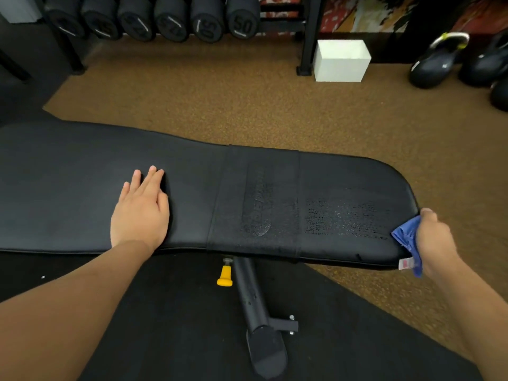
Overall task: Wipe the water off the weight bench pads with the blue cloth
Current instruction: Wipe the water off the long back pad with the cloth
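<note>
A long black weight bench pad [82,166] runs across the view from left to right. Water droplets [343,215] bead on its right part, and a wet patch covers the embossed logo [257,204] on the middle band. My left hand [140,210] lies flat on the pad left of the middle, fingers straight. My right hand [434,237] grips the crumpled blue cloth [406,237] at the pad's right end; a pink-and-white tag hangs from the cloth.
Under the bench are a black frame leg [255,306] and a yellow adjustment knob [224,276]. A dumbbell rack [154,20] stands at the back, a white box [341,61] on the brown floor, and kettlebells [437,64] at the far right.
</note>
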`<state>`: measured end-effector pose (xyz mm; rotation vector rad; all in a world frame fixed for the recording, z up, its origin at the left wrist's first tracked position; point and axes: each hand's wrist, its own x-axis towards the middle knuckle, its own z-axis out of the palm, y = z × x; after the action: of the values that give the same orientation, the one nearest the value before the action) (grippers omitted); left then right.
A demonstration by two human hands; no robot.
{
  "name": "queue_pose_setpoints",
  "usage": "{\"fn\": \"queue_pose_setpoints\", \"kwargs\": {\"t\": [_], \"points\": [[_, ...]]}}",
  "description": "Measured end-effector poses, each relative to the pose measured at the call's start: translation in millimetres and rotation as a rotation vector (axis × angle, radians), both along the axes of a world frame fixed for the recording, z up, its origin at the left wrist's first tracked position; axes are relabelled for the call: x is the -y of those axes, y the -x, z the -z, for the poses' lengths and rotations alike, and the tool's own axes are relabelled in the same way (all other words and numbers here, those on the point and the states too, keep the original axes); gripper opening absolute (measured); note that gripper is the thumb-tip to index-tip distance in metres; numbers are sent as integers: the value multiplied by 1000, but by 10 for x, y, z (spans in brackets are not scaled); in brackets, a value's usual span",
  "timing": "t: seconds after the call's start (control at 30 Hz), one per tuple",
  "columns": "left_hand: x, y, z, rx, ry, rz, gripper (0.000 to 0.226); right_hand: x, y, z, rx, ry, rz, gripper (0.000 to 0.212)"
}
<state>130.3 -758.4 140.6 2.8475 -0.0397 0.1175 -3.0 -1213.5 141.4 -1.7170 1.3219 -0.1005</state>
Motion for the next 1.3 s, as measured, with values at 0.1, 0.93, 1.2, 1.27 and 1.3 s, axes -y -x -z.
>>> {"fn": "queue_pose_setpoints", "kwargs": {"t": [0.1, 0.93, 1.2, 1.27, 1.3], "points": [[-26, -21, 22, 1, -21, 18, 51, -283, 102, 51, 131, 115, 54, 35], [-53, -57, 56, 3, -72, 41, 54, -2610, -176, 365, 247, 1054, -1117, 54], [-72, -71, 47, -30, -84, 44, 56, -1830, -157, 141, 101, 1058, -1311, 72], [-67, -81, 52, -34, -93, 52, 57, -1887, -168, 229, 127, 1028, -1242, 71], [-72, -88, 59, -32, -98, 56, 57, -1984, -190, 271, 145, 1022, -1205, 68]]}}
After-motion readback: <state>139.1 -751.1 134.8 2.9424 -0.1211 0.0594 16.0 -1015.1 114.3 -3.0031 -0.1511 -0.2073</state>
